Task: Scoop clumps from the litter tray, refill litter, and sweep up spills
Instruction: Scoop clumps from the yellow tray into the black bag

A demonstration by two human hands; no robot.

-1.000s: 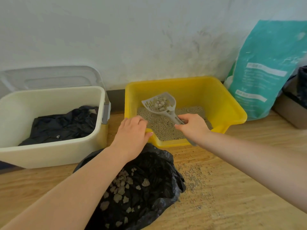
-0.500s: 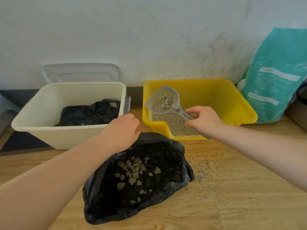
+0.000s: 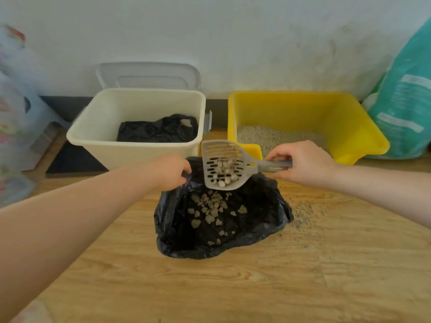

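My right hand [image 3: 303, 163] grips the grey scoop [image 3: 224, 165] by its handle, clumps [image 3: 225, 172] in it, over the black bag [image 3: 219, 217] whose rim my left hand [image 3: 171, 171] pinches. Beyond my right hand sits the yellow litter tray [image 3: 303, 108]; spilled litter [image 3: 303, 213] dots the wooden floor [image 3: 210, 287] below that hand, a white wall [image 3: 210, 43] behind.

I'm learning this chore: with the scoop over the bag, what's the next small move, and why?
Probably tip the scoop further so its clumps drop: the right hand holds it over the black bag, whose rim the left hand holds open.
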